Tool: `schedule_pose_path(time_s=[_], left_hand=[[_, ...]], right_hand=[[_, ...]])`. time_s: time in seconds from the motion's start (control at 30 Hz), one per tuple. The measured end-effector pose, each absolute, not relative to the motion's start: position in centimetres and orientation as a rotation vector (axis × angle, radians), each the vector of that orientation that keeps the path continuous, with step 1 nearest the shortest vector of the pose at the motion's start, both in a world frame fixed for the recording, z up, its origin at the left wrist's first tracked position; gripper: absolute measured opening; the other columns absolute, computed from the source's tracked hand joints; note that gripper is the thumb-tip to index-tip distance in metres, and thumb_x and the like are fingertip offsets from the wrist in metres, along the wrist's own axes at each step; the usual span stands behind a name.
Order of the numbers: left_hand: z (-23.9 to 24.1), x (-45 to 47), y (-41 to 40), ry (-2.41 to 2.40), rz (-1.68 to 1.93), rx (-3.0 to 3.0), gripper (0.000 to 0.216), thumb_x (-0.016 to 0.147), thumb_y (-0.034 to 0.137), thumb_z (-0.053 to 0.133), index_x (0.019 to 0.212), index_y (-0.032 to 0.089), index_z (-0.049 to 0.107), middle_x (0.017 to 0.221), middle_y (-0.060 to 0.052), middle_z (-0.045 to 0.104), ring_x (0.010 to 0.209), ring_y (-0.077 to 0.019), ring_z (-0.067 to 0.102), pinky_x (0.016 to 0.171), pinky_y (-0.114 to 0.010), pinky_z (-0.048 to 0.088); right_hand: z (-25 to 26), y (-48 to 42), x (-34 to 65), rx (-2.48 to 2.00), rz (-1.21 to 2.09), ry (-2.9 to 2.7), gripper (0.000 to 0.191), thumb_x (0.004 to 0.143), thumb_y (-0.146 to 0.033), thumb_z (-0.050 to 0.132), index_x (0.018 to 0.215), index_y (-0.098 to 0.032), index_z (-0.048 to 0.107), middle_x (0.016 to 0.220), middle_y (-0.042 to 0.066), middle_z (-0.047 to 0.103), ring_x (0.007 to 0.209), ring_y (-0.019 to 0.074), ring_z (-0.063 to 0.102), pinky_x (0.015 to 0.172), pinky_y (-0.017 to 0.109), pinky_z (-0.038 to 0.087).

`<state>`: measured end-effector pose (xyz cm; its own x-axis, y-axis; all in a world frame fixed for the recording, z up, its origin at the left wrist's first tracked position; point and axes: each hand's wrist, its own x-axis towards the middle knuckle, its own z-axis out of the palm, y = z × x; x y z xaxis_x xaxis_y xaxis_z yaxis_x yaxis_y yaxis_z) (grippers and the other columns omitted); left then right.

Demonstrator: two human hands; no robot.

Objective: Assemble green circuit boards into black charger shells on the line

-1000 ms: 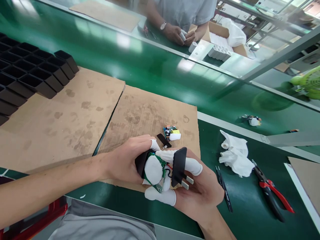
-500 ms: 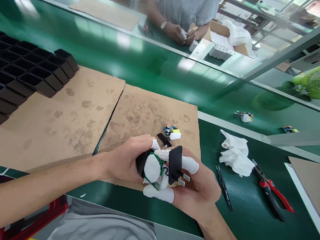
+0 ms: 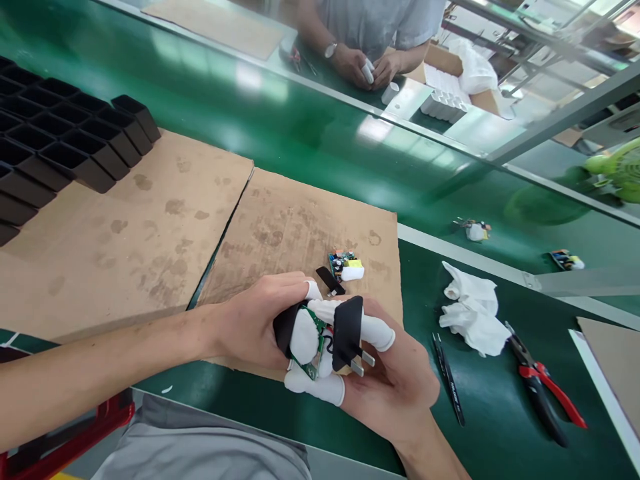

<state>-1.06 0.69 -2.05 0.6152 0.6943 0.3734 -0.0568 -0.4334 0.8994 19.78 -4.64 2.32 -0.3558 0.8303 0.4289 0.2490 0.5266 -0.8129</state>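
My left hand (image 3: pixel 250 320) is closed around a black plastic housing (image 3: pixel 287 328). A green circuit board (image 3: pixel 313 369) with a large white pad (image 3: pixel 304 339) sits at the housing's mouth, partly inside it. With finger cots on its fingertips, my right hand (image 3: pixel 395 373) grips the board's edges. Against those fingers rests a black plug cap (image 3: pixel 347 332) with two metal prongs, and red and black wires run between it and the board. Beyond my hands lie a small assembled circuit board (image 3: pixel 346 265) and a flat black strip (image 3: pixel 330 281) on the cardboard.
Stacked black housings (image 3: pixel 75 133) stand at the left on the cardboard (image 3: pixel 165 220). To the right lie tweezers (image 3: pixel 449 380), a crumpled white cloth (image 3: pixel 475 310) and red-black pliers (image 3: pixel 543 387). Boards (image 3: pixel 475 230) rest on the green belt. Across it, a person's hands (image 3: pixel 367 69) hold a white piece.
The plug cap has tilted and shifted slightly left in my right fingers. Both boards on the green belt have moved left. My left hand keeps its hold on the housing.
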Motion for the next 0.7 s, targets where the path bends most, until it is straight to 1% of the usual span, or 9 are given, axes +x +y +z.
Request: schedule_pose_path(time_s=[0.17,0.27,0.37,0.57,0.7], left_hand=[[-2.17,-0.99,0.72,0.521,0.939,1.815,0.052,0.075,0.031,0.095,0.083,0.023,0.044,0.081,0.006,0.050,0.069,-0.0110,0.042,0.063,-0.029,0.032],[-2.32,-0.97,0.75,0.534,0.926,1.809,0.053,0.074,0.033,0.096,0.083,0.023,0.044,0.081,0.006,0.050,0.069,-0.0108,0.041,0.062,-0.029,0.032],[-2.37,-0.93,0.85,0.537,0.927,1.815,0.052,0.074,0.030,0.094,0.082,0.023,0.043,0.078,0.007,0.048,0.068,-0.0108,0.039,0.061,-0.029,0.031],[-2.29,-1.01,0.86,0.516,0.950,1.796,0.044,0.077,0.023,0.091,0.087,0.023,0.048,0.086,0.005,0.058,0.072,-0.0117,0.048,0.065,-0.028,0.036],[-2.27,-1.07,0.80,0.526,0.943,1.809,0.043,0.076,0.022,0.091,0.086,0.023,0.049,0.084,0.005,0.058,0.072,-0.0122,0.048,0.065,-0.028,0.037]], right_hand=[[2.55,-4.54,19.76,-0.861,0.740,-1.907,0.056,0.084,-0.013,0.098,0.133,-0.023,0.073,0.106,0.007,0.074,0.092,0.0266,0.072,0.075,0.040,0.064],[2.65,-4.58,19.80,-0.863,0.724,-1.920,0.054,0.086,-0.013,0.097,0.134,-0.022,0.072,0.108,0.008,0.074,0.093,0.0264,0.073,0.075,0.040,0.064],[2.54,-4.60,19.82,-0.885,0.751,-1.918,0.052,0.087,-0.013,0.096,0.132,-0.023,0.073,0.109,0.007,0.073,0.095,0.0261,0.073,0.078,0.039,0.065],[2.19,-4.59,19.83,-0.918,0.794,-1.892,0.051,0.084,-0.012,0.098,0.125,-0.026,0.072,0.109,0.005,0.071,0.094,0.0244,0.071,0.079,0.038,0.065],[2.25,-4.70,19.88,-0.911,0.786,-1.898,0.049,0.085,-0.012,0.096,0.125,-0.025,0.071,0.109,0.005,0.070,0.093,0.0247,0.070,0.078,0.038,0.064]])
